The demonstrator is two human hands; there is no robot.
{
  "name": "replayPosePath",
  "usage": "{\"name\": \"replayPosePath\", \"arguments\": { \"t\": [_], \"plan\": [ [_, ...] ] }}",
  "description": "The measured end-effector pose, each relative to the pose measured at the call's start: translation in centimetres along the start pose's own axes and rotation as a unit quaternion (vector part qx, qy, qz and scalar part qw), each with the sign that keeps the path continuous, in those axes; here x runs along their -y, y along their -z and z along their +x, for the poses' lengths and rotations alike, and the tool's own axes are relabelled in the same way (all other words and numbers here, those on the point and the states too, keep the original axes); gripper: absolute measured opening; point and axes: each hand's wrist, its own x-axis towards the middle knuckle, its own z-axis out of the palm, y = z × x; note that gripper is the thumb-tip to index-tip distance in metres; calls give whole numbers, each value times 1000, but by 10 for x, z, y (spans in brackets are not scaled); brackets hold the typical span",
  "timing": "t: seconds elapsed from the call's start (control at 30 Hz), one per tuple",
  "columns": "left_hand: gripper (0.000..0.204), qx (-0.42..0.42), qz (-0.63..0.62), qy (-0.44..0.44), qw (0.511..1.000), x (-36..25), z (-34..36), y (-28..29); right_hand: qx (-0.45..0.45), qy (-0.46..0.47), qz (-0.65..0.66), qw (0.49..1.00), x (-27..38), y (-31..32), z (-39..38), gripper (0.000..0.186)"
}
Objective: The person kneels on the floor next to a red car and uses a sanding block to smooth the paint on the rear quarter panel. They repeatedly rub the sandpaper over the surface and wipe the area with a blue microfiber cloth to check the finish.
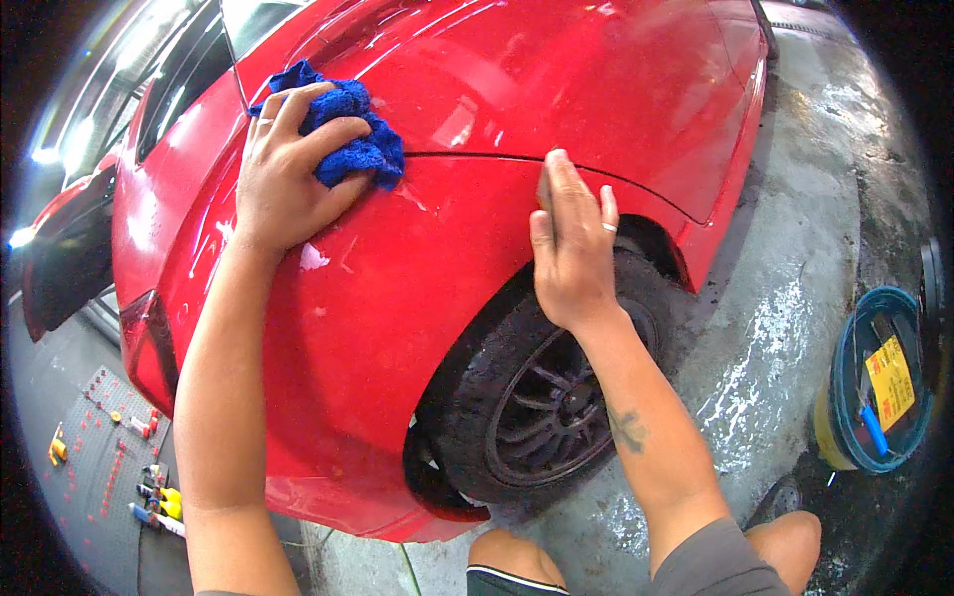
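With my left hand [288, 179] I grip a crumpled blue cloth [358, 157] against the glossy red car body [338, 358], at the upper left beside a panel seam. My right hand [574, 243], wearing a ring, rests over the fender just above the wheel arch, near the seam's curve. Its fingers lie close around a small brownish object, mostly hidden under them, that I cannot make out. Below that hand is the dark tyre and multi-spoke wheel [556, 407].
A bucket [874, 377] with a yellow packet and blue tool stands at right on wet concrete [755, 348]. Several small bottles and fittings [159, 502] lie by a dark perforated board [99, 447] at lower left. A dark mirror-like part [70, 258] juts out at left.
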Motion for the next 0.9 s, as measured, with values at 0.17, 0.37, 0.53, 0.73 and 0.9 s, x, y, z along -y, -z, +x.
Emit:
{"name": "replayPosePath", "arguments": {
  "t": [0.17, 0.37, 0.53, 0.73, 0.9],
  "plan": [
    [46, -4, 18, -22, 1000, 3, -3, -6, 13, 49, -58, 997, 0, -17, -11, 82],
    [48, -10, 34, -16, 999, 4, -7, -8, 131, 146, 12, 980, 111, -42, -85, 66],
    [48, -6, 23, -1, 1000, 1, -5, -14, 156, 232, 63, 958, 103, -40, -103, 64],
    [49, 8, 43, -5, 999, 7, -8, -1, 54, 27, -52, 997, 57, -37, -33, 71],
    [49, -2, 23, -2, 1000, -2, -3, -15, 163, 216, 29, 962, 126, -40, -131, 62]
  ]
}}
